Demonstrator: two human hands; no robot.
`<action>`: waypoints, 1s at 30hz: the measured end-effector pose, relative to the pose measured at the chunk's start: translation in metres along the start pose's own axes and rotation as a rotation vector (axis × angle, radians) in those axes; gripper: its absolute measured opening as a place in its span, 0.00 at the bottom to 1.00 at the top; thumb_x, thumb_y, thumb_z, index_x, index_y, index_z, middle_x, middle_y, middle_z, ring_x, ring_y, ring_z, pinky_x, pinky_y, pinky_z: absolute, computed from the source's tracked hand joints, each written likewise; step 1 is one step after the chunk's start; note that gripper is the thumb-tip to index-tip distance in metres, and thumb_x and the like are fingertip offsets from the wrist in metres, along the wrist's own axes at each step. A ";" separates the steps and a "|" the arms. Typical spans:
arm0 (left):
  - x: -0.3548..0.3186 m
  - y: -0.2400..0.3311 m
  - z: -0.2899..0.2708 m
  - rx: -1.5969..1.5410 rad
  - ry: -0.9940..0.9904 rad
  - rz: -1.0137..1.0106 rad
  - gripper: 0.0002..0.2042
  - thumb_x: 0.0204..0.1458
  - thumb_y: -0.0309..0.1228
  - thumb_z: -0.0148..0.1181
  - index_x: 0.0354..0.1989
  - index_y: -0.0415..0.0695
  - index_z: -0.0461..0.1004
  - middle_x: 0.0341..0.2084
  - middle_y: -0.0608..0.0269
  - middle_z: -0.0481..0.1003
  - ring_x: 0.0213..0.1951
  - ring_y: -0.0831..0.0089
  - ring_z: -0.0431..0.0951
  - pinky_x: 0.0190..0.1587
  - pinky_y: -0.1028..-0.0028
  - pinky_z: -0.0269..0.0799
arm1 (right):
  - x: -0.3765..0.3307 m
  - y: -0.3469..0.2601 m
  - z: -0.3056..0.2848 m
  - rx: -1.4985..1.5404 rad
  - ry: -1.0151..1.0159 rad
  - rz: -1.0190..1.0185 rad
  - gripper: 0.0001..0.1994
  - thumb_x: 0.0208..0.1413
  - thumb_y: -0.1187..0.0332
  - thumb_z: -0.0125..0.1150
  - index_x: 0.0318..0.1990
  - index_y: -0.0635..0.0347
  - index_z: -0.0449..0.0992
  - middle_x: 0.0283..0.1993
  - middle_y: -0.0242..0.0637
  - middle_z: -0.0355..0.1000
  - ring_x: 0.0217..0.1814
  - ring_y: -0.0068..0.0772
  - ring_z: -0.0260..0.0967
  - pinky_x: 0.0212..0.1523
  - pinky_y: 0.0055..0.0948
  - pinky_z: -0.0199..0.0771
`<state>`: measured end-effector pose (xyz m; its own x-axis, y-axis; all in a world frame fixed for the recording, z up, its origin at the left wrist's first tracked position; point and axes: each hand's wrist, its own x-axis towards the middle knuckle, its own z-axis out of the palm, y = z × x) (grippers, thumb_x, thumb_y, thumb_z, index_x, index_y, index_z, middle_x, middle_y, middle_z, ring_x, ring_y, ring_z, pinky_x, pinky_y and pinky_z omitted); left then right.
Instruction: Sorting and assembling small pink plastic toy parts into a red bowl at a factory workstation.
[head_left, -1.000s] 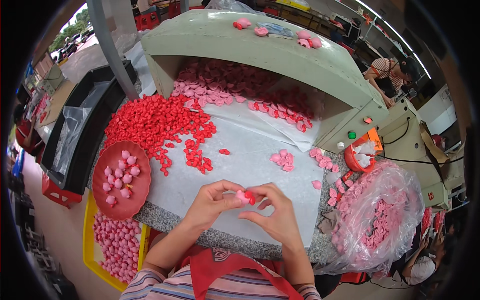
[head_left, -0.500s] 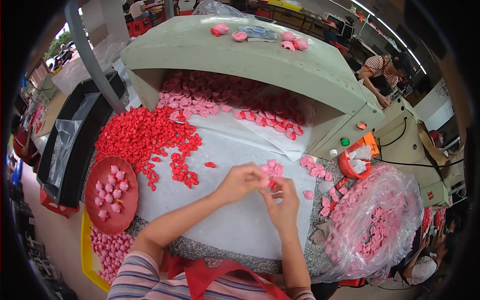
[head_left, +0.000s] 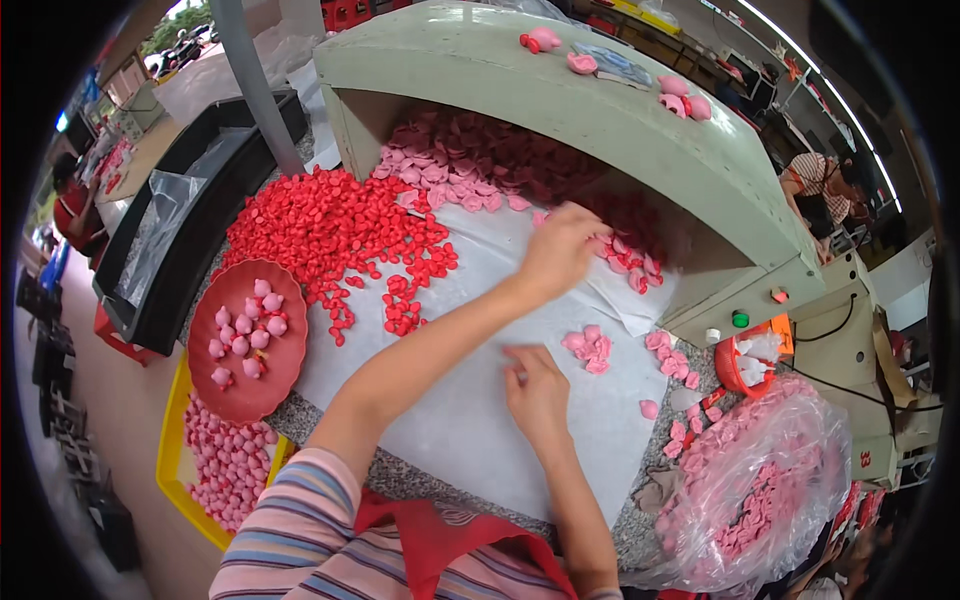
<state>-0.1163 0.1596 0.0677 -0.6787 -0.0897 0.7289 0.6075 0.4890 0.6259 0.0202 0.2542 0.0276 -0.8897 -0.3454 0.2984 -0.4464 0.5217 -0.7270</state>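
My left hand (head_left: 562,252) reaches to the mouth of the pale green hood, its fingertips pinched on a small pink piece at the row of pink pieces with red parts (head_left: 632,262). How firmly it holds the piece is hard to see. Over the white paper sheet (head_left: 450,370), my right hand (head_left: 537,392) has its thumb and forefinger apart and nothing visible between them. To its right lies a small cluster of pink petal-like pieces (head_left: 590,350). A large heap of small red pieces (head_left: 310,235) spreads on the left of the sheet.
The green hood (head_left: 560,75) stands behind, with pink pieces (head_left: 480,150) piled inside. At left are a red dish (head_left: 245,385) of pink round figures, a yellow tray (head_left: 175,470) and a black bin (head_left: 150,325). At right are an orange-red cup (head_left: 735,370) and a plastic bag (head_left: 800,500).
My hands were together over the sheet on a pink piece with a red part. They have parted: the left moved up to the hood's row, the right drew back. The view has shifted.
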 end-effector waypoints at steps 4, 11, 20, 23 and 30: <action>-0.038 0.007 -0.092 -0.058 0.081 -0.340 0.09 0.48 0.23 0.57 0.39 0.38 0.75 0.34 0.58 0.74 0.35 0.72 0.75 0.36 0.77 0.71 | 0.051 0.003 0.046 -0.028 0.151 -0.069 0.10 0.42 0.76 0.60 0.35 0.61 0.74 0.36 0.42 0.69 0.41 0.42 0.68 0.39 0.37 0.69; -0.096 0.012 -0.081 -0.050 -0.163 -0.487 0.09 0.47 0.20 0.56 0.39 0.39 0.75 0.34 0.60 0.73 0.35 0.72 0.75 0.37 0.76 0.72 | 0.017 0.012 0.004 -0.047 0.123 0.357 0.11 0.50 0.68 0.56 0.41 0.57 0.73 0.26 0.41 0.74 0.27 0.38 0.72 0.30 0.34 0.71; -0.108 0.002 0.005 0.250 -0.633 0.001 0.14 0.43 0.19 0.55 0.41 0.40 0.73 0.36 0.56 0.74 0.39 0.62 0.74 0.41 0.69 0.72 | -0.069 0.028 -0.079 0.966 0.221 0.764 0.15 0.56 0.71 0.52 0.51 0.63 0.69 0.32 0.33 0.73 0.26 0.17 0.66 0.25 0.17 0.65; -0.103 0.032 -0.029 -0.576 -0.579 -0.815 0.13 0.49 0.23 0.56 0.45 0.37 0.71 0.41 0.55 0.74 0.44 0.65 0.75 0.44 0.72 0.72 | -0.071 0.010 -0.085 1.014 0.207 0.546 0.15 0.56 0.72 0.53 0.50 0.66 0.69 0.34 0.34 0.72 0.28 0.19 0.67 0.26 0.18 0.67; -0.124 0.095 -0.101 -1.342 -0.371 -1.141 0.22 0.53 0.25 0.54 0.57 0.37 0.61 0.44 0.51 0.72 0.43 0.65 0.76 0.45 0.74 0.73 | -0.052 -0.045 -0.080 0.781 0.133 0.289 0.13 0.53 0.76 0.55 0.47 0.67 0.71 0.35 0.34 0.69 0.31 0.22 0.69 0.30 0.20 0.72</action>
<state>0.0669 0.1297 0.0649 -0.8912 0.4269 -0.1531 -0.4197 -0.6484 0.6351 0.0791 0.3110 0.0942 -0.9845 -0.1610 0.0701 -0.0492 -0.1305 -0.9902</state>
